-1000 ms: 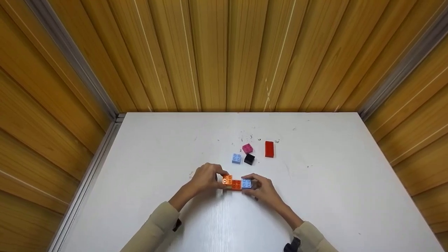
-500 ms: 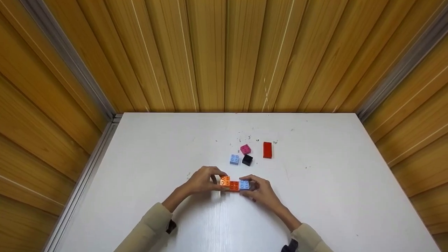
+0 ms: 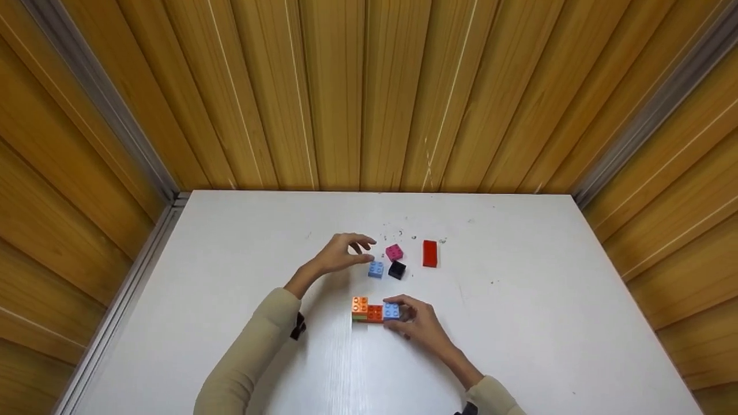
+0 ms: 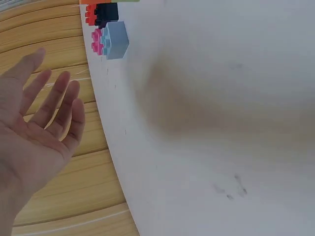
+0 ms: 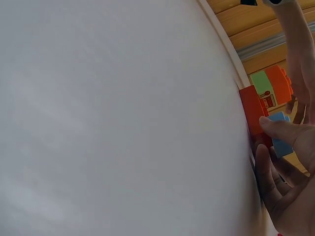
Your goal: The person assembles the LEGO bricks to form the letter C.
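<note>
In the head view, a red building brick [image 3: 375,313] carries an orange brick [image 3: 360,304] over a green one at its left end and a light blue brick [image 3: 391,311] at its right end. My right hand [image 3: 424,325] pinches that blue end between thumb and fingers. The right wrist view shows the thumb [image 5: 280,129] against the red and blue bricks. My left hand [image 3: 340,253] hovers beside a loose light blue brick [image 3: 376,269], fingers spread and holding nothing; the left wrist view shows its bare palm [image 4: 34,147].
Just right of the loose blue brick lie a black brick [image 3: 396,270] and a pink brick [image 3: 394,252]. A long red brick [image 3: 429,253] lies farther right. Wood-panelled walls [image 3: 369,98] border the white table [image 3: 519,323].
My left hand has let go of the orange end and moved forward to the loose blue brick. My right hand keeps its hold. The head view has shifted slightly.
</note>
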{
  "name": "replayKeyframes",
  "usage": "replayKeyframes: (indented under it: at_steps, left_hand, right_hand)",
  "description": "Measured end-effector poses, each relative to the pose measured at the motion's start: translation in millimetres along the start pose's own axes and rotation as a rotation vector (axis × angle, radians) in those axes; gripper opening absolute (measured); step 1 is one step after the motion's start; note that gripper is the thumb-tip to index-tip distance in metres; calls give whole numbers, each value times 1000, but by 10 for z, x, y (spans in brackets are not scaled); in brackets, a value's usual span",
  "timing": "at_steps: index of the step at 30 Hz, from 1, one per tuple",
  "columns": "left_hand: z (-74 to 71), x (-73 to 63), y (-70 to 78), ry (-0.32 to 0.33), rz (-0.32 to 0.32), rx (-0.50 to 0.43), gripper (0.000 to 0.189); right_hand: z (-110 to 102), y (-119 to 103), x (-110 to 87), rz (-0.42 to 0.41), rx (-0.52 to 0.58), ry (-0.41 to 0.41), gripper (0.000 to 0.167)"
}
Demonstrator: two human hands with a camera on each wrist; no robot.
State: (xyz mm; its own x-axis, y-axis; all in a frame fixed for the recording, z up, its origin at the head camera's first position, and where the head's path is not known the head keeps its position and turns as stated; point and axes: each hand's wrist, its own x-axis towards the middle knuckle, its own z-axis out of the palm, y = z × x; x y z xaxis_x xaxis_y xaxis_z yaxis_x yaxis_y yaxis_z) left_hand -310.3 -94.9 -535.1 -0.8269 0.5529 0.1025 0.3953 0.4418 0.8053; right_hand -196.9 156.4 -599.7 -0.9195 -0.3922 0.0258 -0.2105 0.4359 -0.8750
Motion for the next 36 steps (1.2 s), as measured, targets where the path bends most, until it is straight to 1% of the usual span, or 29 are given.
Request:
replayKeyframes:
  at_steps: [4,6,9,11,12,14,17,19,22,26,31,33,36]
  left_hand:
    - [118,255,-18,-53,23,32,41]
    - [195,378,-18,-72,20,55,40]
    - [307,491,-27,-85,-16,112,38]
    - [357,530,-35,-100,-34,165,37]
    - [374,540,-40,-105,-32,195,35]
    - [393,543,-52,-117,-29,246,32]
    - [397,530,-59,-113,-32,301,28]
    - [390,522,-65,-97,-46,316,28]
    - [356,499,-80,-53,-64,330,28]
    - [269,441,-132,7,-96,330,26]
    - [137,334,-225,54,-158,295,28]
    - [83,279,-263,72,-174,287,29]
    - [9,148,-313,102,-183,296,30]
  right_hand:
    - [23,-1,3,-1,-3,6,43]
    - [16,-8,-6,6,-3,10,42]
    - [32,-19,-33,13,-4,5,43]
    - [42,-26,-38,13,-2,1,43]
    - [45,-30,-39,10,2,-1,42]
    - [52,-32,-36,5,6,-3,42]
    - [50,-33,-32,1,6,-2,41]
    - [41,-30,-32,2,2,1,41]
    - [20,-21,-25,9,-3,5,41]
    - [-12,-18,-4,18,-13,7,42]
    - [-62,-14,30,3,-9,7,42]
    - [-77,-9,41,0,-5,5,42]
    - [-80,-15,34,-1,-4,-1,42]
